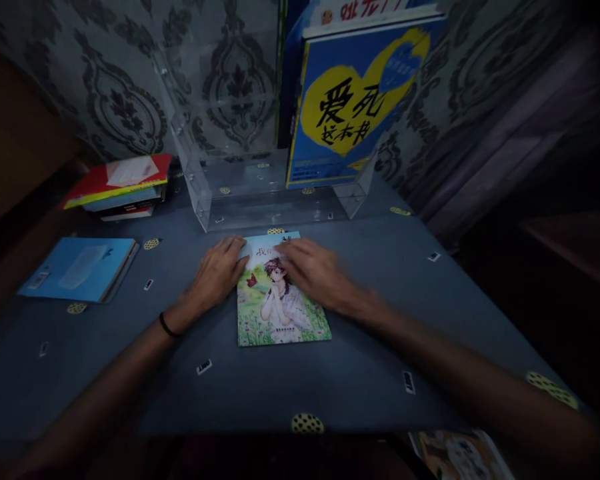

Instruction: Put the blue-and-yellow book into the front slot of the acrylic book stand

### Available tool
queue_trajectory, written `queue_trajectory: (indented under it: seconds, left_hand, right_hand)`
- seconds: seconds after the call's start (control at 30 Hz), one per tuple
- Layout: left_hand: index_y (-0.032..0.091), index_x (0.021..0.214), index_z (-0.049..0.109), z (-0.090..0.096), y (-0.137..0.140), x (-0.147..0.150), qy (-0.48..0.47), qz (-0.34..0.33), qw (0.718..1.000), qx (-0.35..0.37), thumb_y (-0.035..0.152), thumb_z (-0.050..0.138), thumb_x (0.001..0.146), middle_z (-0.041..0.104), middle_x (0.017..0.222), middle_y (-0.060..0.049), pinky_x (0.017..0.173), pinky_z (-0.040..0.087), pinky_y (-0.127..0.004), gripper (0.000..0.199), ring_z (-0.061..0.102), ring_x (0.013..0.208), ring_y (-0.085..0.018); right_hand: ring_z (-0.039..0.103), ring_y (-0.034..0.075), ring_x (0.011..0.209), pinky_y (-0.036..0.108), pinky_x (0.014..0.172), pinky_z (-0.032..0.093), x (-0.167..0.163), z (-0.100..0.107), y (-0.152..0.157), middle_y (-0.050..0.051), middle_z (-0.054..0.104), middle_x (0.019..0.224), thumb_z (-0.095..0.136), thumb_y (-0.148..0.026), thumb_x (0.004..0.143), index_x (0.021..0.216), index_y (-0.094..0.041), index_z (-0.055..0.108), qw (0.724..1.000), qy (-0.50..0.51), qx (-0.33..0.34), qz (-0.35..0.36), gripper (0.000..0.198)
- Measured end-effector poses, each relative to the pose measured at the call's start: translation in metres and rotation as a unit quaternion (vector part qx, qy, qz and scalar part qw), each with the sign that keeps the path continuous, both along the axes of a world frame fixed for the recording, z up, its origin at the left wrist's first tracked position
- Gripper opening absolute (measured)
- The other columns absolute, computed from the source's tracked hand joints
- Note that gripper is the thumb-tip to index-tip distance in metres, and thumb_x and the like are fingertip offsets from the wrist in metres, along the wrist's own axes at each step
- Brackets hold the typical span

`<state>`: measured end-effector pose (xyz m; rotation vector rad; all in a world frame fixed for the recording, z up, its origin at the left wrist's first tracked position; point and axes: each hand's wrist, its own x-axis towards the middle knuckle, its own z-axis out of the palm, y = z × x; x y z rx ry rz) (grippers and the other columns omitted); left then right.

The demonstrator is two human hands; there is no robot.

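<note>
Head view. Nearest us, at the lower edge: part of an illustrated book (460, 457). On the blue tabletop (380, 373): picture book (280, 313), lying flat, centre, just before a clear acrylic stand (205, 193). Our left hand (217, 273) lies flat at its upper left corner; our right hand (315, 273) lies flat across its top; neither grips. Standing in the stand: large blue book with yellow heart (350, 107). Left: blue notebook (80, 268); stacked books (120, 187).

a home reading corner: damask wallpaper (120, 100), blue tablecloth (330, 387), book stack (120, 187), clear acrylic book stand (205, 180)
</note>
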<state>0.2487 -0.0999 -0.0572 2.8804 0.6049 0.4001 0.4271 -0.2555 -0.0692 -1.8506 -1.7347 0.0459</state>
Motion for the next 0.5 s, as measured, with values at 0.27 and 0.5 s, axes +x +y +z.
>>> queue_trajectory:
  seconds: [0.27,0.5]
  left_hand:
    - [0.013,0.132,0.058,-0.017,0.015,-0.002,-0.018,-0.028,0.999,-0.016,0.028,0.042,0.102,0.060,0.144,-0.016,0.112,0.044,-0.047,0.037,0.055,0.135,-0.029]
    - [0.018,0.134,0.058,-0.019,0.014,-0.002,-0.015,-0.015,1.000,-0.019,0.031,0.039,0.104,0.058,0.148,-0.011,0.114,0.043,-0.049,0.038,0.051,0.139,-0.027]
  right_hand:
    - [0.042,0.030,0.146,0.054,0.123,0.032,-0.011,-0.017,0.040,0.015,0.050,0.155,0.046,-0.036,0.104,0.145,-0.016,0.051,0.994,-0.079,-0.059,0.049,0.047]
    - [0.052,0.030,0.139,0.054,0.118,0.039,0.048,-0.021,-0.004,0.015,0.058,0.147,0.036,-0.035,0.104,0.144,-0.015,0.055,0.993,-0.077,-0.062,-0.069,0.048]
